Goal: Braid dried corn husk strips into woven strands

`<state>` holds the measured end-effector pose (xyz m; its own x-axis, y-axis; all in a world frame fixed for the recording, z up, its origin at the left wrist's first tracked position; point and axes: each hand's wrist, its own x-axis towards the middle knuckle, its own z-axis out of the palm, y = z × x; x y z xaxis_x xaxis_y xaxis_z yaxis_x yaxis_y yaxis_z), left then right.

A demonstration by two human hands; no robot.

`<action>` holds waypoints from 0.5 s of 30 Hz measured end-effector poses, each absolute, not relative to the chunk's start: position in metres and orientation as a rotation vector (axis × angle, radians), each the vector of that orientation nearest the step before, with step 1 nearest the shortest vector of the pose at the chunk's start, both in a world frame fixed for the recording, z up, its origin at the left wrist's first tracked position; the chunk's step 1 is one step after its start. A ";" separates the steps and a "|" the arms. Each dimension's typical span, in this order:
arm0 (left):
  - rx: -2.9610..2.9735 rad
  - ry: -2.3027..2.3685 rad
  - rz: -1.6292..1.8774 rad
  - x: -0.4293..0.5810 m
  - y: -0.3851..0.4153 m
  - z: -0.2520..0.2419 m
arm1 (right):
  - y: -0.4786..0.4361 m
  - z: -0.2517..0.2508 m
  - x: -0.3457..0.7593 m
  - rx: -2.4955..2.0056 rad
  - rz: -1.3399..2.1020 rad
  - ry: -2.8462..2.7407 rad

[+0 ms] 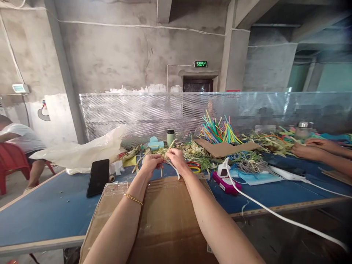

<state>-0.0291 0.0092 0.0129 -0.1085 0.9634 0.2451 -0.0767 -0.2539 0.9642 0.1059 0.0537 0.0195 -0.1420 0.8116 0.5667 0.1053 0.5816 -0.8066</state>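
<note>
Pale strips point(172, 144) | left hand point(152, 163): pinching them | right hand point(177, 160): likewise pinching | beyond cardboard point(170, 216)

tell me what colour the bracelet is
The bracelet is gold, best seen in the head view.

A gold-beaded bracelet point(133, 198) circles the left wrist point(139, 186); forearms point(216, 216) bare.

- Bare grey plaster wall point(118, 55), patched white low down
- Lit green rectangular exit sign point(200, 64) above a dark doorway point(198, 85)
- Silver perforated metal screen point(137, 110) along the blue-topped table point(49, 212)
- Red plastic chair point(11, 159), left
</note>
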 end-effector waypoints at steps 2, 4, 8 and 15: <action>1.286 1.047 1.495 -0.029 0.009 0.013 | 0.054 0.019 0.106 -0.792 0.724 -1.627; 1.306 1.013 1.465 -0.028 0.009 0.013 | 0.054 0.019 0.106 -0.797 0.713 -1.636; 1.330 1.017 1.453 -0.027 0.007 0.013 | 0.056 0.017 0.106 -0.773 0.716 -1.653; 1.345 1.097 1.505 -0.030 0.009 0.013 | 0.059 0.016 0.105 -0.739 0.758 -1.669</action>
